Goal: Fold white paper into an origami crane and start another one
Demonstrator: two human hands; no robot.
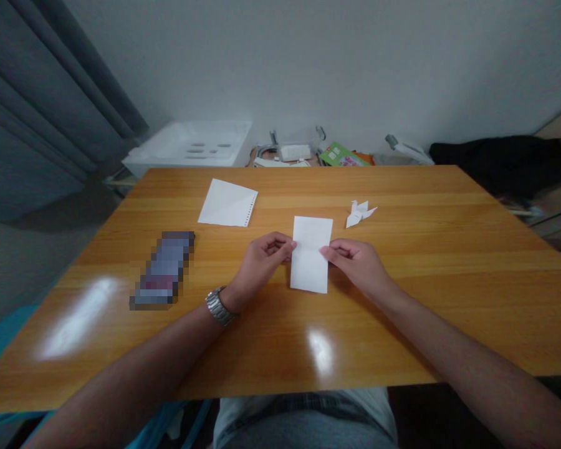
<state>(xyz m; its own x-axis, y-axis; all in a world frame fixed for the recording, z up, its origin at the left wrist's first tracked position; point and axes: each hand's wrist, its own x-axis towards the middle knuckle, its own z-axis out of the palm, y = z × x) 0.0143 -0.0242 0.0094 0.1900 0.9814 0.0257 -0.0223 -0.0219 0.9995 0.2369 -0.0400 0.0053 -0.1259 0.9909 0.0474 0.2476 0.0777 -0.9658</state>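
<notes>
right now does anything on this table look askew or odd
Nothing spilled or damaged. The spare sheet lies turned at an angle to the table edge, unlike the folded paper that the left hand and right hand pinch nearly straight. The block left of them is pixelated, so unreadable.

Wooden bench against a pale wall, clutter along the far edge.

Flat white sheet with one perforated edge lies far left of centre. Small folded paper bird sits far right of centre, well apart from the sheet. A pixelated dark oblong lies on the left, nearer than the sheet; what it is cannot be told. Behind the bench: white moulded tray, a small white block among cables, green packet, dark cloth heaped at right. Grey curtain hangs at far left. Two glare patches show on the near bench surface.
</notes>
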